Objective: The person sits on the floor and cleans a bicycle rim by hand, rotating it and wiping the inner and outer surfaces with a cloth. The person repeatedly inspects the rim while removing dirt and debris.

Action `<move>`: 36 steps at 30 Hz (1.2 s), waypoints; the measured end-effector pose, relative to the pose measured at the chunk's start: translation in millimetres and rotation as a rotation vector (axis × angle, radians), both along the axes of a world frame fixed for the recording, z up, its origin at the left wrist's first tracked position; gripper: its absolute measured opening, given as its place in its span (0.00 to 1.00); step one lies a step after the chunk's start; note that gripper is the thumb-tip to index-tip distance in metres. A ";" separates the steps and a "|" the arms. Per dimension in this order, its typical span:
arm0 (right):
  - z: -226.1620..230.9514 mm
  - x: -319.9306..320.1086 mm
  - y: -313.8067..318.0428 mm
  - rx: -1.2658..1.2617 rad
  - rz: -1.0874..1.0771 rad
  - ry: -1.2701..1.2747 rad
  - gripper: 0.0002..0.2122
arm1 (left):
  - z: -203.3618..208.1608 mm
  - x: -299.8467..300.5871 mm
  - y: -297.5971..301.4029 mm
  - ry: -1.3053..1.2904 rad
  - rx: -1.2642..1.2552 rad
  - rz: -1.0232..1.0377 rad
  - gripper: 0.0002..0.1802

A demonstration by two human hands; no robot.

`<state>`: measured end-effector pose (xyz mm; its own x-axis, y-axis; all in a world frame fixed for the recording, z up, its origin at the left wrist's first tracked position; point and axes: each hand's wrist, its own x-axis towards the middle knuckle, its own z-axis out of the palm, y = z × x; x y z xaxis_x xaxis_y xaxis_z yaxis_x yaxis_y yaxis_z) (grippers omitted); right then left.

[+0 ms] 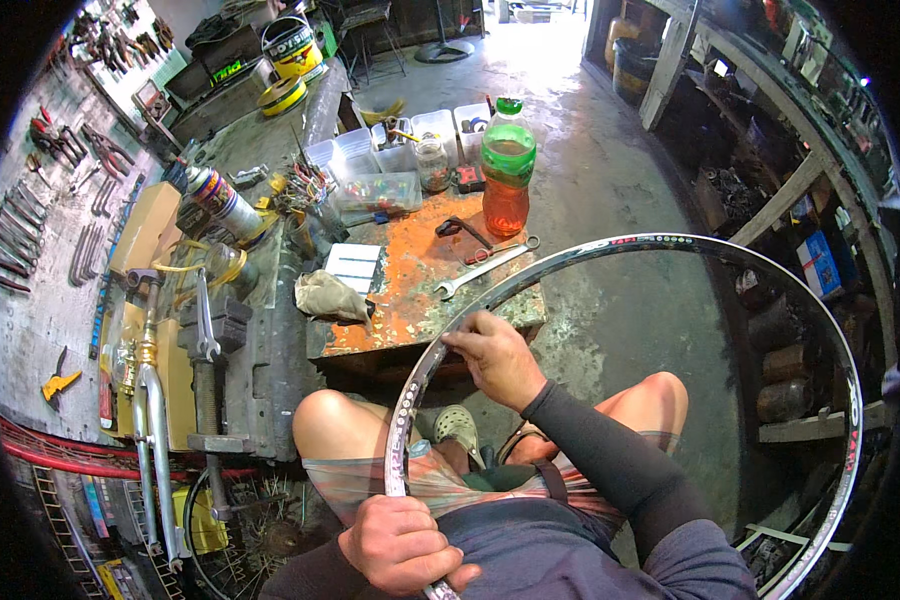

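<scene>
A bare bicycle rim (850, 380), black and white with decals and no spokes in it, stands tilted across my lap and reaches far out to the right. Low in the view, my left hand (405, 545) is wrapped round its near left part. My right hand (500, 362), on a dark-sleeved arm, has its fingers bent and pinched against the inner side of the rim's upper left part. Whether a small piece lies between those fingertips is hidden. Just beyond the rim, a combination wrench (490, 268) lies on the low orange worktable (410, 335).
The table also carries a bottle of red liquid (507, 180), clear plastic bins (435, 130), a rag (332, 297) and a white card (353, 268). A vise (215, 330) and bicycle fork (150, 400) stand left, below hung tools (15, 230). Wooden shelving (780, 205) runs along the right.
</scene>
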<state>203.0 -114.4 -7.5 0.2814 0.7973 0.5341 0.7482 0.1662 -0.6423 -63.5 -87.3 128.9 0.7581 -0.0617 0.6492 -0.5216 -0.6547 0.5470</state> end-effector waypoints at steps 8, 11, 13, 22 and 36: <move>-3.2 -4.8 -1.0 -0.001 0.019 0.010 0.16 | 0.2 -0.9 -2.9 0.020 0.021 0.002 0.14; 2.1 -27.5 -13.4 0.081 0.206 0.020 0.18 | 4.6 0.6 -1.4 0.058 0.053 -0.012 0.14; 0.5 -21.3 -14.8 0.082 0.280 -0.040 0.19 | 5.4 -1.1 -1.1 0.074 0.054 -0.014 0.14; -11.6 -13.9 -11.0 0.048 0.079 -0.046 0.18 | 1.0 -0.1 -2.8 0.029 0.018 -0.007 0.14; -9.2 -0.4 0.5 0.064 0.012 -0.073 0.12 | 0.7 -2.9 -2.8 0.037 0.058 -0.026 0.15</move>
